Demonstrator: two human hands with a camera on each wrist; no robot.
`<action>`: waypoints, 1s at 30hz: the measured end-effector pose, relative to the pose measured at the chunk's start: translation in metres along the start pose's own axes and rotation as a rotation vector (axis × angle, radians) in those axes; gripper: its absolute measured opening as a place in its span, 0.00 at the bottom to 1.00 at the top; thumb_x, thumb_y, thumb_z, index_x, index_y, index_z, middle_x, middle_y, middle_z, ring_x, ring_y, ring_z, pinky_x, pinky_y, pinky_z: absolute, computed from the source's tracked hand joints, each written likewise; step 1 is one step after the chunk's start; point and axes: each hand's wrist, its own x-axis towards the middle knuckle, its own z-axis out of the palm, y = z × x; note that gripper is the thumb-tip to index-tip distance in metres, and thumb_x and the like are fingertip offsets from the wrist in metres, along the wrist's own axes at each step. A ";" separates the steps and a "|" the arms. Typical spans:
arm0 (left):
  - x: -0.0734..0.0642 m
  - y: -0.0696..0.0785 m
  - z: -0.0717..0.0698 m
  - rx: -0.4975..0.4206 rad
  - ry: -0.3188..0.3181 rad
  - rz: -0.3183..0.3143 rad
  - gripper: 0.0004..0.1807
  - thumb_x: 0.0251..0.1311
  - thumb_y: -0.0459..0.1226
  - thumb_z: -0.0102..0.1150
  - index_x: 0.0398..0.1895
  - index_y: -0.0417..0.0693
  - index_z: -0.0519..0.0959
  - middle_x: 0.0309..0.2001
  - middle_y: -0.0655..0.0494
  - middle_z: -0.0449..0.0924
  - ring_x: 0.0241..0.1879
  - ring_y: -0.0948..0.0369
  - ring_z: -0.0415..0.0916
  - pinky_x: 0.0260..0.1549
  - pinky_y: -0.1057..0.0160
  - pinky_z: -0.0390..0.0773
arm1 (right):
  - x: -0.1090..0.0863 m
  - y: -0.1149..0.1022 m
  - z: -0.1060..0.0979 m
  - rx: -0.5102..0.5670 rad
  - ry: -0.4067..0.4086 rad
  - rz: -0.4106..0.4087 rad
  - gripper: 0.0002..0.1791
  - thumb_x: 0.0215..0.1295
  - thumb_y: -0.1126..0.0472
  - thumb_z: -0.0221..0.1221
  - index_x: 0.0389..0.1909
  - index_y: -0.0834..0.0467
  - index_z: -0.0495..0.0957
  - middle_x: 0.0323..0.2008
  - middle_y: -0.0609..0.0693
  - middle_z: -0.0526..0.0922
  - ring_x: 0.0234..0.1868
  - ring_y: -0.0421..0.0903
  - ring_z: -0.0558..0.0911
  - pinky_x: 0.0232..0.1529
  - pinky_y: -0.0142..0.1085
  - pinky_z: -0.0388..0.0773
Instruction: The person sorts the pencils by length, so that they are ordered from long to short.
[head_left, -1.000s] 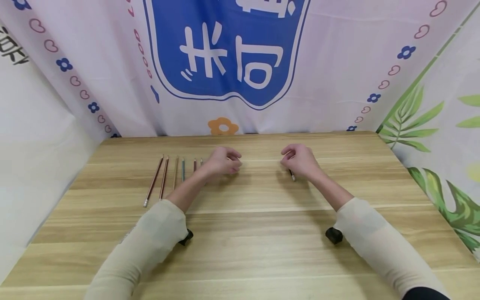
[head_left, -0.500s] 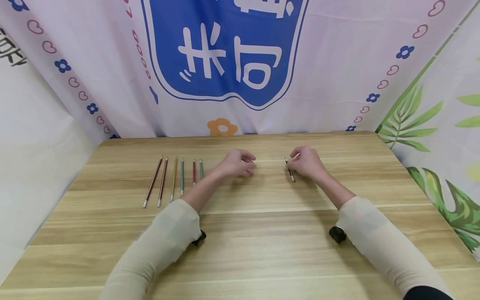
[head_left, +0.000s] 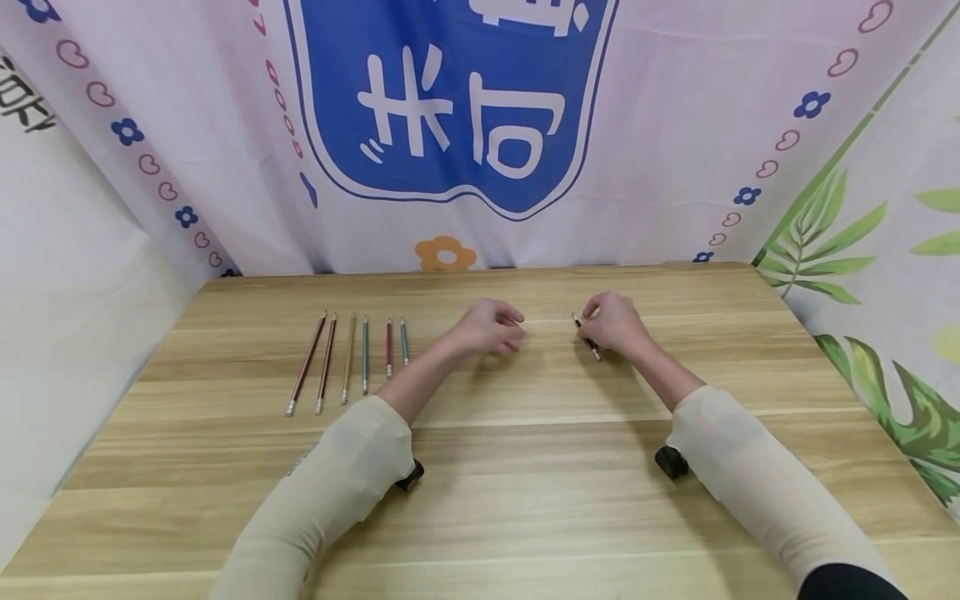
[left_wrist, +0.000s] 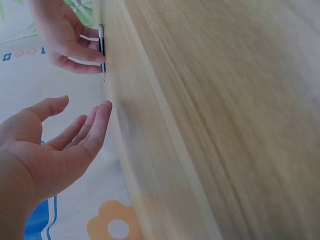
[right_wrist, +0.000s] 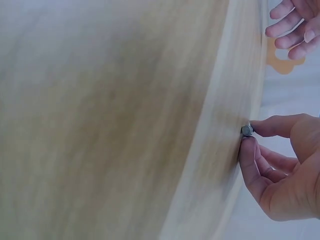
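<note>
My right hand (head_left: 615,323) pinches a short dark pencil (head_left: 597,353) between thumb and fingers, low at the table's right half. In the right wrist view the pencil's pale end (right_wrist: 247,130) shows between the thumb and a finger. Its point faces the back of the table. My left hand (head_left: 489,327) hovers near the middle, fingers loosely bent, holding nothing; the left wrist view shows the gap between its thumb and fingers. Left of it lie several pencils in a row, from a long dark red pencil (head_left: 306,365) to a short teal pencil (head_left: 404,342).
The wooden table (head_left: 480,500) ends at a printed curtain (head_left: 652,167) behind the hands. Between the row's ends lie a red pencil (head_left: 326,364), a yellow pencil (head_left: 348,360), a longer teal pencil (head_left: 365,354) and a short red pencil (head_left: 389,346).
My left hand has moved right, away from the row, uncovering the shorter pencils. The dark pencil's near end has swung slightly right in my right hand, which has shifted a little right.
</note>
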 end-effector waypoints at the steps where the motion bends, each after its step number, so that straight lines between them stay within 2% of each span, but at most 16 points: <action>1: 0.000 0.000 0.001 0.002 -0.001 -0.001 0.21 0.71 0.27 0.59 0.64 0.25 0.73 0.52 0.36 0.80 0.51 0.43 0.83 0.52 0.53 0.88 | 0.000 0.000 0.000 -0.003 -0.002 0.003 0.16 0.57 0.66 0.69 0.46 0.69 0.83 0.36 0.61 0.87 0.26 0.45 0.81 0.25 0.30 0.78; 7: 0.002 0.001 0.004 -0.007 -0.002 -0.006 0.21 0.70 0.27 0.59 0.64 0.25 0.72 0.50 0.37 0.81 0.50 0.42 0.83 0.51 0.53 0.88 | 0.001 0.000 0.001 0.012 -0.009 0.008 0.13 0.59 0.65 0.66 0.42 0.68 0.83 0.33 0.59 0.86 0.22 0.42 0.81 0.22 0.28 0.78; 12: 0.003 0.001 0.005 -0.020 -0.010 -0.007 0.21 0.71 0.27 0.58 0.63 0.24 0.72 0.49 0.37 0.81 0.50 0.43 0.83 0.52 0.53 0.87 | 0.002 0.001 0.002 0.099 -0.041 0.002 0.10 0.62 0.66 0.64 0.42 0.68 0.82 0.27 0.56 0.87 0.20 0.40 0.82 0.20 0.29 0.82; 19: 0.005 0.001 0.006 -0.058 -0.041 -0.016 0.21 0.71 0.25 0.55 0.64 0.23 0.71 0.54 0.32 0.79 0.53 0.41 0.82 0.55 0.54 0.86 | 0.002 -0.001 0.000 0.213 -0.079 0.015 0.11 0.64 0.69 0.61 0.46 0.70 0.81 0.30 0.59 0.88 0.22 0.41 0.83 0.24 0.32 0.87; 26: 0.011 0.001 0.010 -0.135 -0.062 -0.043 0.23 0.71 0.22 0.54 0.68 0.24 0.68 0.59 0.29 0.77 0.58 0.41 0.80 0.60 0.54 0.84 | 0.001 -0.008 0.003 0.344 -0.127 0.065 0.14 0.65 0.72 0.58 0.50 0.72 0.78 0.29 0.56 0.85 0.22 0.40 0.82 0.25 0.33 0.88; 30: 0.013 0.001 0.013 -0.170 -0.064 -0.043 0.24 0.71 0.21 0.53 0.69 0.23 0.67 0.60 0.28 0.77 0.59 0.40 0.79 0.60 0.54 0.83 | -0.001 -0.013 0.005 0.381 -0.136 0.074 0.15 0.66 0.72 0.57 0.52 0.73 0.77 0.29 0.55 0.84 0.23 0.40 0.81 0.26 0.32 0.88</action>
